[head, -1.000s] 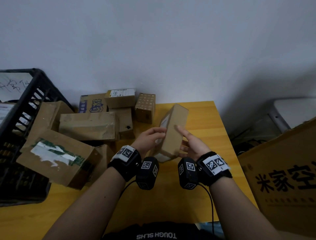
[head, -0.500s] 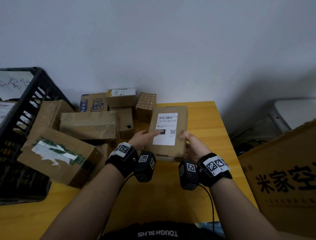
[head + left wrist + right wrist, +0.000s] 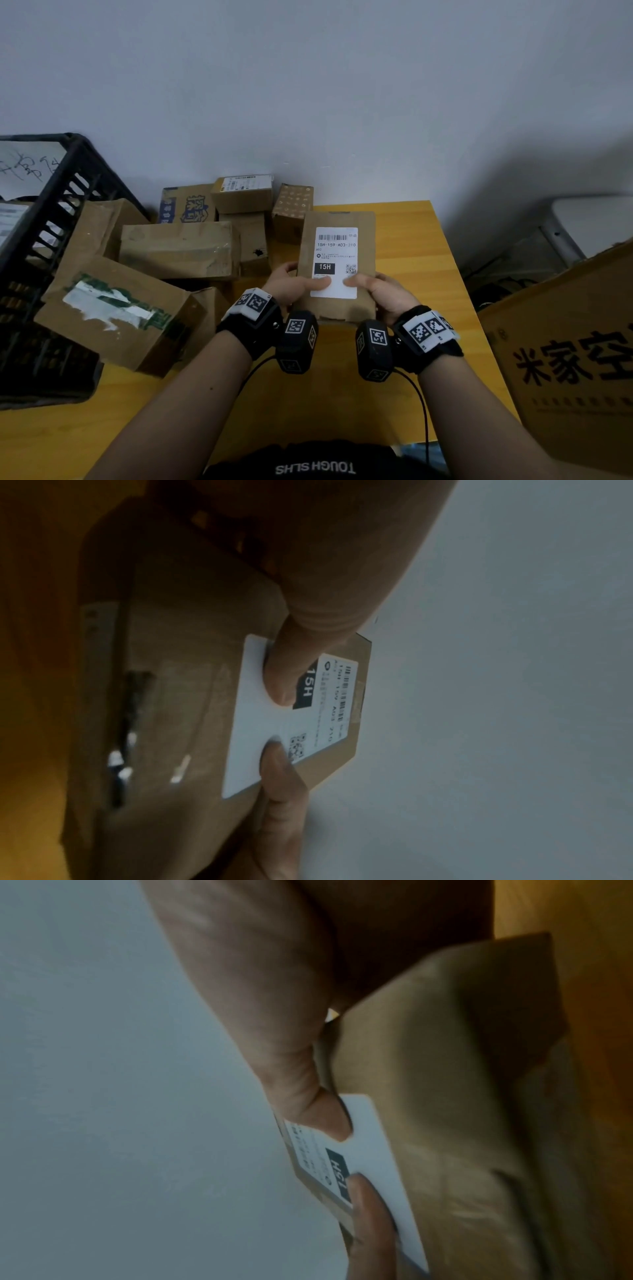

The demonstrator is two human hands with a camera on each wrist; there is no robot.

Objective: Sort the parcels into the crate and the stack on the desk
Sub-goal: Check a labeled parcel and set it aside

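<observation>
I hold a flat brown parcel (image 3: 337,219) above the desk, its white shipping label (image 3: 335,250) reading "15H" facing me. My left hand (image 3: 298,286) grips its lower left edge with the thumb on the label. My right hand (image 3: 375,291) grips the lower right edge, thumb also on the label. The left wrist view shows the parcel (image 3: 192,631) with both thumbs pressed on its label (image 3: 250,745). In the right wrist view the parcel (image 3: 445,1096) fills the right side. A black crate (image 3: 51,219) stands at the left.
A pile of brown parcels (image 3: 178,250) lies between the crate and my hands, one large box (image 3: 116,311) leaning off the crate. The yellow desk (image 3: 428,274) ends at the right, where a big printed carton (image 3: 575,359) stands. A grey wall is behind.
The parcel was turned from edge-on to label-up and has come closer to me. Both thumbs have moved onto the label.
</observation>
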